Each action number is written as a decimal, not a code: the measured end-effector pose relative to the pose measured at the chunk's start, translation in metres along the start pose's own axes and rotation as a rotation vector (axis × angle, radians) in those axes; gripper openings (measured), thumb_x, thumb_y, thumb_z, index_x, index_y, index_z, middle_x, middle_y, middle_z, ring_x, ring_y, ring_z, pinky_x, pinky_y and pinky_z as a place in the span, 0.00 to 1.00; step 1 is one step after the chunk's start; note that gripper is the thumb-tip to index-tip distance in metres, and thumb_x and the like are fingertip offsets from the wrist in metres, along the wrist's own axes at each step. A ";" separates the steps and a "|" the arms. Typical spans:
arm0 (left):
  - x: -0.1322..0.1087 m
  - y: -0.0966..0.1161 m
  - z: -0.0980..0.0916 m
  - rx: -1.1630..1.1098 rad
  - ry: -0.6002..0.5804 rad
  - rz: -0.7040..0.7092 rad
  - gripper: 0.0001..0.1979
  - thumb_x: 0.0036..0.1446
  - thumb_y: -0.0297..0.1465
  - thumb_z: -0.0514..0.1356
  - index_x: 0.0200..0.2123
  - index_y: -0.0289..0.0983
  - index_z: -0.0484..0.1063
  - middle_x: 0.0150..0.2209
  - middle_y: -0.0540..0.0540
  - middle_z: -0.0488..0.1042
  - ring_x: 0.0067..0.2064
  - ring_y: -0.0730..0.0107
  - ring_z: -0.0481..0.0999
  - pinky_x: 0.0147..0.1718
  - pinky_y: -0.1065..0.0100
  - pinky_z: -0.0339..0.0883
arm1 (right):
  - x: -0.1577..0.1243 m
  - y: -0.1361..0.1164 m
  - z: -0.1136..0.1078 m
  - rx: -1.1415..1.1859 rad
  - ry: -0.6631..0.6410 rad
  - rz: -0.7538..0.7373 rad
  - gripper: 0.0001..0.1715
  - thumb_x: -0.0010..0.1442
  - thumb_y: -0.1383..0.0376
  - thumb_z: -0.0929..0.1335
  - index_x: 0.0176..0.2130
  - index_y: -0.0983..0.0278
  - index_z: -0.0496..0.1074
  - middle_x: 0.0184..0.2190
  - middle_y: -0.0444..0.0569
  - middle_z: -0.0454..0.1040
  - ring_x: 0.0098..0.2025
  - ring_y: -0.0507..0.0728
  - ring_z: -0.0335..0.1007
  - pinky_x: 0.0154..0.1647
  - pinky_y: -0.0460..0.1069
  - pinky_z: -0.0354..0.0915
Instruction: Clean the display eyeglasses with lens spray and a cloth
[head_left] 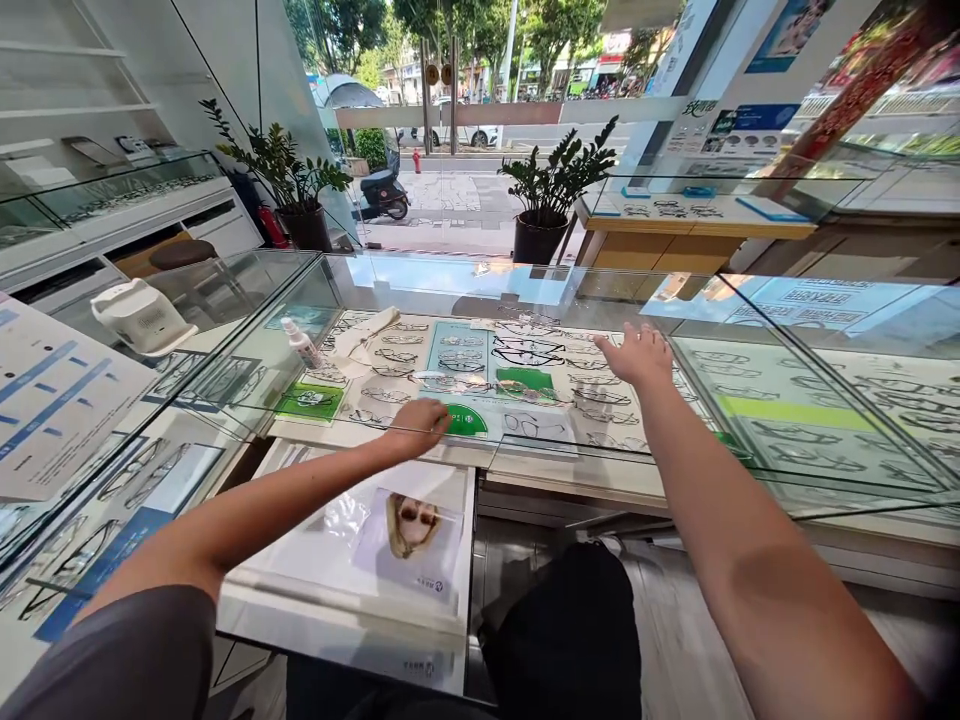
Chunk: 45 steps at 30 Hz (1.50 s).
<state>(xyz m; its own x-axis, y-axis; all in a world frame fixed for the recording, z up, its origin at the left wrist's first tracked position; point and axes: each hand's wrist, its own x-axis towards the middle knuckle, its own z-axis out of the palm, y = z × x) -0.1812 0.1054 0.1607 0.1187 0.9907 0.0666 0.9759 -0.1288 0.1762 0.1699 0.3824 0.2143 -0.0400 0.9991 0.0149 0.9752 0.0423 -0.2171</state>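
My left hand (420, 424) is at the front of the glass display case (487, 462), its fingers curled together. Whether something is in its fingers, I cannot make out. Right beside its fingertips is a green semicircular card (466, 421). Farther right, my right hand (639, 354) reaches over the case's glass top with its fingers apart and nothing in them. Beneath the glass lie rows of eyeglasses (529, 352), some on a light blue panel (437, 340). One pair of eyeglasses (532, 426) lies near the front, right of my left hand.
An open drawer (300, 590) holding a picture card (409, 530) juts out below my left forearm. On the left are a white spray bottle (300, 343), a white device (142, 315) and a printed sheet (60, 400). Potted plants (541, 235) stand by the glass doors.
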 end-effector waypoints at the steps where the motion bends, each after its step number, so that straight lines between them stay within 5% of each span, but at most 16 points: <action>1: 0.018 -0.013 0.006 0.016 0.030 -0.012 0.15 0.74 0.35 0.55 0.41 0.39 0.81 0.44 0.40 0.84 0.49 0.55 0.82 0.48 0.59 0.72 | 0.000 0.000 0.000 -0.002 0.002 0.002 0.58 0.73 0.34 0.53 0.82 0.70 0.51 0.84 0.66 0.44 0.85 0.76 0.40 0.84 0.69 0.42; 4: 0.070 -0.045 0.017 0.040 0.063 -0.020 0.15 0.72 0.36 0.57 0.51 0.37 0.82 0.58 0.34 0.80 0.61 0.48 0.77 0.62 0.51 0.69 | -0.001 0.000 0.000 -0.010 0.012 0.009 0.58 0.73 0.34 0.53 0.81 0.70 0.52 0.84 0.66 0.45 0.85 0.75 0.41 0.84 0.68 0.43; 10: 0.146 -0.088 0.033 0.074 -0.026 0.059 0.25 0.56 0.44 0.73 0.54 0.40 0.81 0.78 0.34 0.62 0.80 0.32 0.54 0.75 0.35 0.49 | 0.000 0.003 0.002 -0.001 0.030 0.020 0.57 0.73 0.33 0.54 0.81 0.69 0.53 0.84 0.67 0.47 0.84 0.76 0.43 0.83 0.71 0.44; 15: 0.176 -0.101 0.041 0.094 -0.135 0.089 0.35 0.53 0.51 0.74 0.57 0.37 0.78 0.83 0.30 0.48 0.82 0.27 0.42 0.76 0.33 0.40 | 0.002 0.006 0.004 -0.004 0.038 0.018 0.58 0.72 0.32 0.53 0.80 0.68 0.54 0.83 0.68 0.47 0.84 0.78 0.44 0.82 0.72 0.44; 19: 0.187 -0.099 0.043 0.068 -0.146 0.164 0.29 0.52 0.48 0.74 0.52 0.39 0.79 0.79 0.32 0.59 0.80 0.29 0.48 0.74 0.34 0.42 | 0.002 0.007 0.005 -0.015 0.037 0.026 0.58 0.72 0.32 0.52 0.81 0.68 0.53 0.83 0.67 0.48 0.84 0.78 0.44 0.82 0.73 0.45; 24: 0.191 -0.093 0.045 0.038 -0.175 0.203 0.16 0.53 0.44 0.69 0.38 0.38 0.81 0.59 0.32 0.80 0.67 0.35 0.64 0.66 0.40 0.53 | 0.001 0.006 0.003 -0.060 0.019 0.028 0.58 0.73 0.32 0.51 0.81 0.68 0.52 0.84 0.66 0.46 0.84 0.78 0.42 0.82 0.73 0.46; 31: 0.191 -0.086 0.055 0.038 -0.173 0.159 0.07 0.53 0.34 0.64 0.29 0.38 0.81 0.36 0.34 0.83 0.55 0.42 0.71 0.61 0.44 0.56 | 0.000 0.003 0.003 -0.007 0.039 0.032 0.55 0.73 0.35 0.54 0.80 0.68 0.54 0.84 0.67 0.48 0.84 0.76 0.43 0.83 0.71 0.43; 38: 0.171 -0.069 0.046 0.127 -0.128 0.058 0.06 0.57 0.29 0.63 0.32 0.37 0.82 0.44 0.29 0.84 0.58 0.37 0.72 0.60 0.42 0.57 | -0.002 -0.003 0.001 0.018 0.029 0.028 0.55 0.73 0.36 0.54 0.80 0.70 0.55 0.84 0.68 0.47 0.85 0.76 0.41 0.83 0.70 0.42; 45: 0.089 -0.040 0.008 0.157 -0.052 0.027 0.12 0.70 0.37 0.58 0.43 0.40 0.81 0.48 0.37 0.82 0.58 0.45 0.72 0.60 0.46 0.59 | 0.000 -0.008 0.000 0.016 0.012 0.022 0.55 0.74 0.36 0.54 0.81 0.70 0.53 0.84 0.68 0.45 0.85 0.74 0.39 0.83 0.67 0.40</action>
<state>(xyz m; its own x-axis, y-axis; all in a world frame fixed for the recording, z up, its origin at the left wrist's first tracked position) -0.2084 0.1990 0.1519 0.1510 0.9884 0.0178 0.9883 -0.1513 0.0188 0.1618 0.3817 0.2156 -0.0161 0.9996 0.0221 0.9723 0.0208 -0.2329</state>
